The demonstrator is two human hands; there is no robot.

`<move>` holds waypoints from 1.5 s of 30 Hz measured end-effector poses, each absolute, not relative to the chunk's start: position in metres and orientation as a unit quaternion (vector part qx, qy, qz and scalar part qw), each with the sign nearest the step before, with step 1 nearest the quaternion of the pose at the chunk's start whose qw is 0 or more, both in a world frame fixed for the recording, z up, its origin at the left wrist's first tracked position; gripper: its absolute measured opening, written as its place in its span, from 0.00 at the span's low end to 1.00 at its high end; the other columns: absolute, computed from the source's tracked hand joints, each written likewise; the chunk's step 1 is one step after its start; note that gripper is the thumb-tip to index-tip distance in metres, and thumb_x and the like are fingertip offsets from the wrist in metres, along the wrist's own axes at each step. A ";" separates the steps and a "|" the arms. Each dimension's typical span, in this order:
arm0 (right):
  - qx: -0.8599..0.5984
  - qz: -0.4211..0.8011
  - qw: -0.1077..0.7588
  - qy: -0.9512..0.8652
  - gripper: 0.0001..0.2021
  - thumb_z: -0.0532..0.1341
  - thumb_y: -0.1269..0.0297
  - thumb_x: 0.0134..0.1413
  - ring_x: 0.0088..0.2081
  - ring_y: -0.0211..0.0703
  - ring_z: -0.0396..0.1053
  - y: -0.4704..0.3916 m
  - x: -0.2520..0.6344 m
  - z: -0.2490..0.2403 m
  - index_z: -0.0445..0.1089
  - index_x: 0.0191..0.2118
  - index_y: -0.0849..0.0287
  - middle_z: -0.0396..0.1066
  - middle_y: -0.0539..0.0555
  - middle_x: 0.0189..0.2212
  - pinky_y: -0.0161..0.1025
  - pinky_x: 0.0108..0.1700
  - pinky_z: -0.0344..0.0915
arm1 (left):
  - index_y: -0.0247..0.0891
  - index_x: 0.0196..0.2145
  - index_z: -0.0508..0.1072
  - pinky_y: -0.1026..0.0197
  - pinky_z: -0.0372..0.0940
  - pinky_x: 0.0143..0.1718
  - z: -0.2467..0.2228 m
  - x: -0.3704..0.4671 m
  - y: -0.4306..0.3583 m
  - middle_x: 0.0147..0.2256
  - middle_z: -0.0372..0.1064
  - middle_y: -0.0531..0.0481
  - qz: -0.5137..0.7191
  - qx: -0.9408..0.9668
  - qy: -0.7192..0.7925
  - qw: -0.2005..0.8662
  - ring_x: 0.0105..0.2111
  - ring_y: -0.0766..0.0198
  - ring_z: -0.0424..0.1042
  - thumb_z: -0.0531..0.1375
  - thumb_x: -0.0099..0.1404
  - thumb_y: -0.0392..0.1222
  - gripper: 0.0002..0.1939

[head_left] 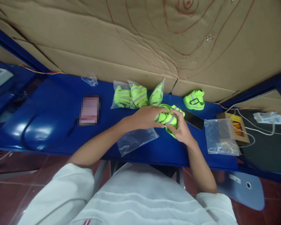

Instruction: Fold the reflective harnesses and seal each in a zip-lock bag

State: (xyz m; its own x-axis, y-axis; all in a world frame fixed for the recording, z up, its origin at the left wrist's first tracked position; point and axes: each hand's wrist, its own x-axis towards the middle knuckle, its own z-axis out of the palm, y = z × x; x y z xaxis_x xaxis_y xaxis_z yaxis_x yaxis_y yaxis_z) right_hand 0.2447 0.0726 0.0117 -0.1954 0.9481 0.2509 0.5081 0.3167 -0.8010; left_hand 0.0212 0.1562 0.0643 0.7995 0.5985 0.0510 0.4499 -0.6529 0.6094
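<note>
One blue table (51, 131) carries everything. Left of the black phone (196, 121), toward the far edge, sit three bagged reflective straps (139, 96); a flat clear plastic bag (137, 141) lies left of the phone, on the wearer's side. Just left of the phone is the lime reflective webbing bundle (165, 118), raised between both hands: the left hand (146, 117) cups one side, and the right hand (183, 131) pinches the other with thumb and fingers. It looks light and limp, unlikely to break but likely to spring loose or slide coil over coil, so the best hold is around the whole roll, pressing the outer turns inward. Smallest, beyond the phone, a coiled strap (194, 105) shows its black buckle (194, 101), a stiffer spot to grasp.
</note>
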 end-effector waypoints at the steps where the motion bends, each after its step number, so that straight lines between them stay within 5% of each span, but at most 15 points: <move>1: -0.504 0.292 0.385 -0.716 0.30 0.64 0.54 0.64 0.63 0.55 0.67 0.073 0.244 0.012 0.54 0.66 0.52 0.64 0.62 0.63 0.51 0.61 0.66 | 0.43 0.58 0.71 0.52 0.68 0.52 0.063 0.023 0.157 0.56 0.75 0.46 0.112 0.902 0.306 0.284 0.54 0.46 0.75 0.68 0.63 0.51 0.28; 6: -0.536 0.270 0.362 -0.713 0.46 0.71 0.48 0.54 0.61 0.58 0.68 0.075 0.248 0.013 0.49 0.72 0.54 0.64 0.63 0.65 0.51 0.60 0.68 | 0.37 0.52 0.77 0.57 0.68 0.44 0.064 0.011 0.174 0.45 0.79 0.46 0.194 0.858 0.331 0.342 0.44 0.52 0.77 0.68 0.61 0.58 0.28; 10: -0.583 0.251 0.290 -0.716 0.17 0.59 0.51 0.66 0.33 0.46 0.75 0.079 0.269 0.038 0.76 0.48 0.56 0.79 0.54 0.38 0.40 0.38 0.70 | 0.37 0.50 0.78 0.59 0.68 0.40 0.082 -0.011 0.196 0.45 0.78 0.46 0.265 0.780 0.380 0.420 0.41 0.54 0.76 0.71 0.54 0.64 0.34; 12: -0.594 0.209 0.292 -0.720 0.16 0.56 0.54 0.68 0.28 0.42 0.71 0.082 0.287 0.061 0.77 0.38 0.57 0.78 0.52 0.32 0.38 0.35 0.66 | 0.40 0.52 0.77 0.59 0.69 0.38 0.090 -0.023 0.205 0.45 0.78 0.47 0.287 0.757 0.388 0.440 0.40 0.56 0.76 0.73 0.52 0.61 0.34; 15: -0.622 0.132 0.281 -0.719 0.15 0.57 0.56 0.67 0.33 0.45 0.74 0.085 0.320 0.099 0.78 0.36 0.58 0.79 0.53 0.33 0.38 0.38 0.66 | 0.44 0.52 0.77 0.59 0.71 0.37 0.099 -0.041 0.214 0.43 0.78 0.49 0.316 0.742 0.376 0.456 0.39 0.57 0.76 0.74 0.52 0.55 0.32; 18: -0.635 0.162 0.175 -0.735 0.16 0.58 0.54 0.65 0.33 0.47 0.75 0.085 0.353 0.125 0.79 0.38 0.57 0.80 0.53 0.33 0.40 0.37 0.67 | 0.47 0.55 0.75 0.58 0.72 0.39 0.104 -0.057 0.217 0.44 0.78 0.49 0.328 0.743 0.337 0.477 0.39 0.58 0.77 0.73 0.55 0.53 0.31; 23: -0.648 0.198 0.095 -0.729 0.22 0.63 0.50 0.59 0.48 0.60 0.77 0.081 0.363 0.147 0.77 0.55 0.55 0.79 0.58 0.50 0.54 0.52 0.72 | 0.46 0.55 0.75 0.57 0.70 0.47 0.111 -0.055 0.211 0.52 0.76 0.48 0.266 0.858 0.260 0.353 0.45 0.57 0.76 0.68 0.64 0.51 0.24; 27: -0.558 0.223 0.126 -0.789 0.44 0.69 0.46 0.54 0.69 0.62 0.59 0.082 0.328 0.168 0.55 0.73 0.49 0.57 0.55 0.71 0.60 0.70 0.57 | 0.44 0.54 0.74 0.55 0.67 0.54 0.121 -0.029 0.185 0.53 0.75 0.48 0.280 0.904 0.225 0.231 0.50 0.57 0.75 0.60 0.71 0.41 0.15; 33: -0.403 0.310 0.190 -0.840 0.59 0.72 0.39 0.48 0.76 0.61 0.40 0.106 0.279 0.162 0.38 0.76 0.45 0.40 0.49 0.76 0.56 0.75 0.45 | 0.48 0.49 0.71 0.46 0.64 0.62 0.141 -0.010 0.133 0.55 0.72 0.48 0.371 0.917 0.144 0.011 0.61 0.55 0.67 0.54 0.71 0.29 0.15; 35: -0.406 0.306 0.238 -0.828 0.61 0.73 0.38 0.46 0.76 0.62 0.38 0.116 0.266 0.152 0.35 0.76 0.44 0.36 0.48 0.77 0.58 0.76 0.43 | 0.49 0.48 0.69 0.44 0.63 0.64 0.141 -0.008 0.129 0.56 0.70 0.50 0.395 0.908 0.135 -0.041 0.63 0.56 0.65 0.57 0.71 0.31 0.13; 38: -0.435 0.290 0.328 -0.787 0.56 0.70 0.39 0.51 0.74 0.62 0.47 0.127 0.255 0.141 0.35 0.76 0.43 0.38 0.51 0.76 0.60 0.73 0.51 | 0.51 0.48 0.69 0.43 0.61 0.66 0.130 -0.007 0.144 0.56 0.65 0.51 0.443 0.883 0.142 -0.067 0.63 0.57 0.64 0.58 0.71 0.32 0.14; 41: -0.464 0.269 0.387 -0.750 0.48 0.66 0.42 0.57 0.68 0.61 0.61 0.131 0.254 0.137 0.39 0.74 0.43 0.50 0.54 0.73 0.60 0.67 0.64 | 0.48 0.58 0.64 0.40 0.60 0.66 0.116 -0.009 0.172 0.61 0.57 0.42 0.463 0.871 0.160 0.031 0.67 0.52 0.58 0.61 0.70 0.37 0.21; 45: -0.501 0.198 0.400 -0.741 0.42 0.64 0.48 0.61 0.63 0.60 0.67 0.131 0.251 0.137 0.42 0.73 0.44 0.58 0.55 0.70 0.58 0.61 0.70 | 0.55 0.72 0.38 0.40 0.63 0.64 0.104 -0.011 0.199 0.73 0.40 0.40 0.381 0.833 0.154 0.370 0.72 0.44 0.48 0.69 0.61 0.61 0.55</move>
